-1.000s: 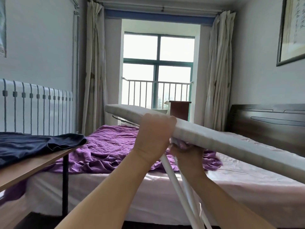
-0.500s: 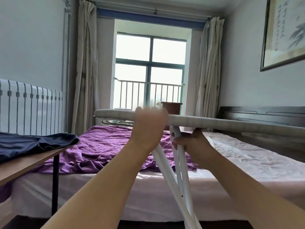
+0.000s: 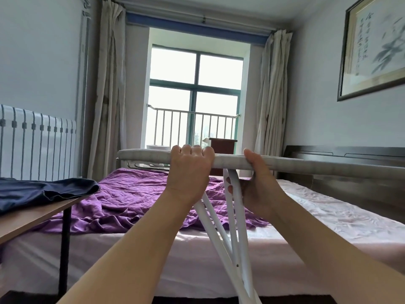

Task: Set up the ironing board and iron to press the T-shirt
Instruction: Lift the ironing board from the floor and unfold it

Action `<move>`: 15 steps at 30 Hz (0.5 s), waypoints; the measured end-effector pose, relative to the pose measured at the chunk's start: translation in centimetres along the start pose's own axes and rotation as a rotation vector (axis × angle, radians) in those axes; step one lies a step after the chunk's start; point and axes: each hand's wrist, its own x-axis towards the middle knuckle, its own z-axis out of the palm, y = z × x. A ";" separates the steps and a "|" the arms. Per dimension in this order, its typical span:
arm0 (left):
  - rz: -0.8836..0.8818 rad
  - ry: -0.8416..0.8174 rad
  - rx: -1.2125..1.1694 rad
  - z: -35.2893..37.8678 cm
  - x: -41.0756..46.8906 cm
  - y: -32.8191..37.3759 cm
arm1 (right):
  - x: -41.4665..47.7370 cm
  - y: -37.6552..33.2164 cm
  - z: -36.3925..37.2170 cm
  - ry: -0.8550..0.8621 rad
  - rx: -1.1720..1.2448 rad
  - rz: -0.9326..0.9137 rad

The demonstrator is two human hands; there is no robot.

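Observation:
A grey padded ironing board (image 3: 306,164) stretches almost level across the middle of the view, its rounded end to the left. White metal legs (image 3: 232,227) cross beneath it. My left hand (image 3: 188,172) curls over the board's near edge. My right hand (image 3: 256,183) grips the board from below, thumb on top and fingers around a white leg. A dark blue T-shirt (image 3: 41,191) lies crumpled on a wooden table (image 3: 32,218) at the left. No iron is in view.
A bed (image 3: 328,220) with a purple sheet (image 3: 131,198) stands right behind the board. A white radiator (image 3: 37,143) lines the left wall. A window with curtains lies ahead, a dark headboard (image 3: 361,156) at the right, a framed picture (image 3: 374,47) above it.
The board has swung from a downward tilt to nearly level. My right hand has shifted from under the board to gripping its edge and a leg. The legs have spread apart.

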 end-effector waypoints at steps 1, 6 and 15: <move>-0.002 0.005 -0.002 -0.1 0.1 0.0 | -0.1 -0.5 0.1 0.011 -0.050 0.001; -0.049 0.020 -0.048 -0.1 0.1 -1.2 | -0.4 -4.0 -2.9 0.090 -0.120 -0.014; -0.039 0.039 -0.011 0.2 -1.8 -3.1 | 0.6 -3.0 -6.3 0.310 0.132 -0.070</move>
